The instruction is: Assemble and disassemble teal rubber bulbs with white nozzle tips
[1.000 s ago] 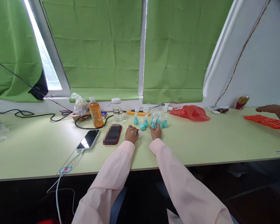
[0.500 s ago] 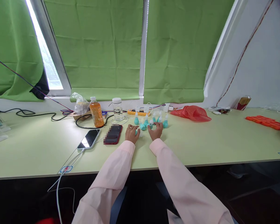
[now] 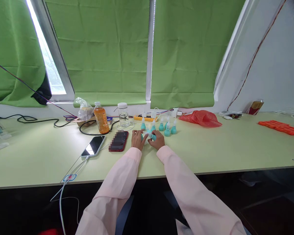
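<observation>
the bulbs (image 3: 167, 132) are teal with whitish tips (image 3: 174, 122) on a pale yellow-green table (image 3: 210, 153); near its back edge, the bottle (image 3: 101, 120) is amber with a white cap (image 3: 97, 103) and the bag (image 3: 201, 118) red; the sleeves (image 3: 120, 178) are plain pale pink.

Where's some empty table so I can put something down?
There's a big bare patch of table in front of the red bag, between the right hand and orange plastic. Another lies left of the white-edged phone. It's crowded around the left hand and teal bulbs, and by the drink bottle.
</observation>
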Demonstrator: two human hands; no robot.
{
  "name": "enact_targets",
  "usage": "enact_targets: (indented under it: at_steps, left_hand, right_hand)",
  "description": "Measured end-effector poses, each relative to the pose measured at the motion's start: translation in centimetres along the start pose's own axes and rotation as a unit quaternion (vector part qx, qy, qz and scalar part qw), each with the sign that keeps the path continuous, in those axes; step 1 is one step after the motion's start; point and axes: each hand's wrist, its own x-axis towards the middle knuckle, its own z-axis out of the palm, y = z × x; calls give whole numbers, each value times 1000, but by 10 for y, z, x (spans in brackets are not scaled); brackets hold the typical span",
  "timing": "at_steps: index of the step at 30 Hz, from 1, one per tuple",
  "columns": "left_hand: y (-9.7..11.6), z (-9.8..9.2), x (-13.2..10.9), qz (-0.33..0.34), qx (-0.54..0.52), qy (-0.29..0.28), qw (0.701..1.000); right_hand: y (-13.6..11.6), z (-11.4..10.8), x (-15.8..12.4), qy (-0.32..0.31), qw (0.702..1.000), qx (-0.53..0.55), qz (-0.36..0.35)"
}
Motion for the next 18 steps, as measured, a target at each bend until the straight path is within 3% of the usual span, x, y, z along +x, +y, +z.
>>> enact_targets:
  at_steps: [18]
  left_hand:
    - [-4,10,2,23,-44,31,998]
  right_hand:
    - [2,1,2,-19,1000,-6,-15]
